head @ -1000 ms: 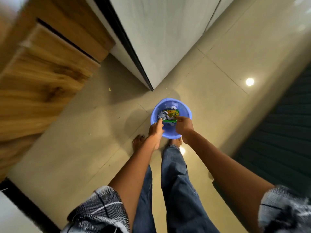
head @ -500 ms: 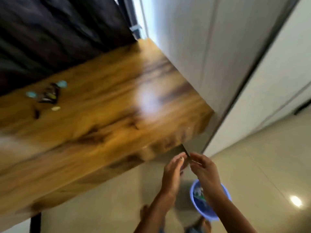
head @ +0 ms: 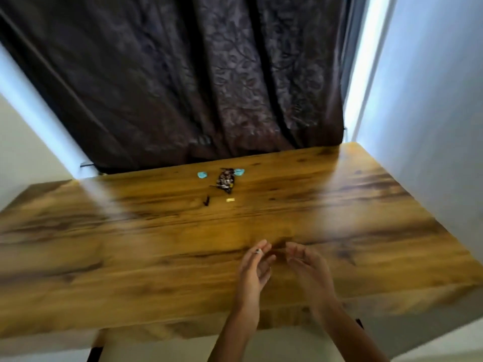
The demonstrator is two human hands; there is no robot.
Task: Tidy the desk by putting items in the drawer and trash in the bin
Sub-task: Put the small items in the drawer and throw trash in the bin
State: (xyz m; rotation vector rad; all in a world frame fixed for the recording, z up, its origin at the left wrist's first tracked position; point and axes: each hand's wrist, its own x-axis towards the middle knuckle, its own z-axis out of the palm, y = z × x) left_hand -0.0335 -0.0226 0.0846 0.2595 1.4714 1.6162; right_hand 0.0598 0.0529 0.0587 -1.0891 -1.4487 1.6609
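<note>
Both hands hover loose-fingered over the counter [head: 156, 244], left hand [head: 252, 273] and right hand [head: 308, 270] gripping nothing; dark wrapper [head: 225, 181] lies lengthwise toward the curtain [head: 183, 74].

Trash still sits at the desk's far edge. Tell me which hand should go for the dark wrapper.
Left, marginally: the left hand sits more directly below the dark wrapper; the right hand is further aside. Both look empty.
</note>
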